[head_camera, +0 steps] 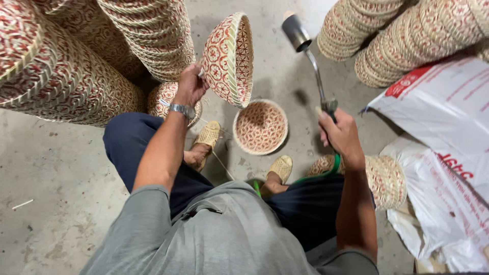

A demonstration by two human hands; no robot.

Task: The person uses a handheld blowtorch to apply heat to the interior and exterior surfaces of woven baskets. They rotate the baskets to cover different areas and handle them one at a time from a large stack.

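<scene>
Seated on a concrete floor (61, 168), I hold a woven basket (228, 58) up at about 12 o'clock from my lap, my left hand (191, 84) closed on its rim at the basket's 8 o'clock edge. The basket is tilted on its side, its open mouth turned toward 3 o'clock, its red-and-cream pattern facing me. A metal watch (182, 109) sits on that wrist.

My right hand (340, 135) is wrapped tight around the handle of a gas torch (308, 53), whose thin metal neck runs up toward 11 o'clock and ends in a dark round nozzle. The nozzle is near the basket's open mouth but apart from it. I cannot tell whether a flame is burning. A green hose (331, 168) curls below that hand, at its 6 o'clock.

Between my feet, in woven sandals (208, 136), a second basket (260, 126) lies on the floor with its mouth up, directly at 6 o'clock from the one I hold. A small stack of baskets (384, 178) lies on its side just beside my right forearm at 3 o'clock. Tall stacks of the same patterned baskets (76, 66) fill the 10 o'clock corner, more stacks (407, 35) lean at 2 o'clock, and white plastic sacks (443, 132) with red print lie at 3 o'clock.
</scene>
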